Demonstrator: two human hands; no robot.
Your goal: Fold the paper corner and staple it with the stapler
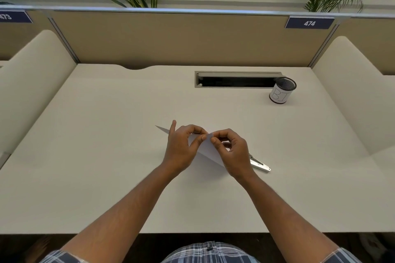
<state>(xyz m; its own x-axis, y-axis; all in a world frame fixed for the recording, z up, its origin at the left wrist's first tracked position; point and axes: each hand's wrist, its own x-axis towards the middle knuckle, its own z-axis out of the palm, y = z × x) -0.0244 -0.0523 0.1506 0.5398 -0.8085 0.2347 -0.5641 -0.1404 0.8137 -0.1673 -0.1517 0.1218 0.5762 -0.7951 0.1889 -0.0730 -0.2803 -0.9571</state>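
Both forearms reach forward over the counter [106,134] and meet at a folded sheet of paper [206,147]. The left hand [181,147] pinches the paper's upper edge between thumb and curled fingers, its index finger sticking straight up. The right hand [232,151] pinches the same edge just beside it, fingertips almost touching those of the left, the other fingers bent in a loose arch.

The paper is white, thin and smooth, folded into a long narrow triangle; one sharp tip juts out to the left of the left hand, and the lower edge slants down under the right hand. It is lifted slightly off the counter and casts a soft shadow.

Just right of the paper, partly under the right wrist, lies a flat silvery metal tool [259,163]. Well beyond the paper, to the right, stands a black mesh cup [282,90] wrapped in a white label, beside a rectangular cable slot [237,80].
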